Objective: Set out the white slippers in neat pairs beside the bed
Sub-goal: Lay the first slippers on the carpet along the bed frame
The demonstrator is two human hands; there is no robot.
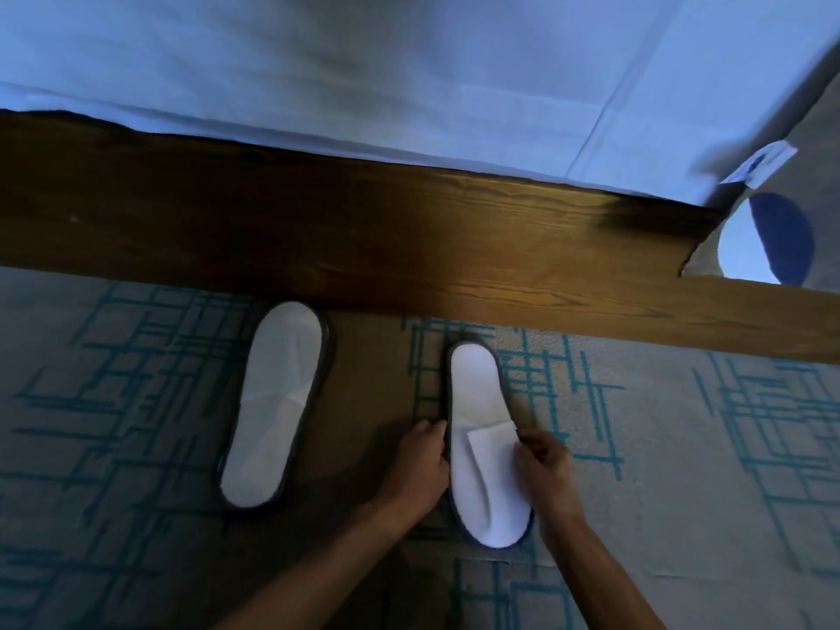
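Observation:
Two white slippers with dark soles lie on the patterned carpet beside the bed. The left slipper lies flat and slightly tilted, with no hand on it. The right slipper points its heel end toward the bed frame. My left hand grips that slipper's left edge. My right hand pinches the right side of its folded upper strap. A gap of carpet separates the two slippers.
The wooden bed frame runs across the view above the slippers, with a white sheet hanging over it. A white and blue object shows at the bed's far right corner. Grey carpet with teal line patterns spreads on all sides.

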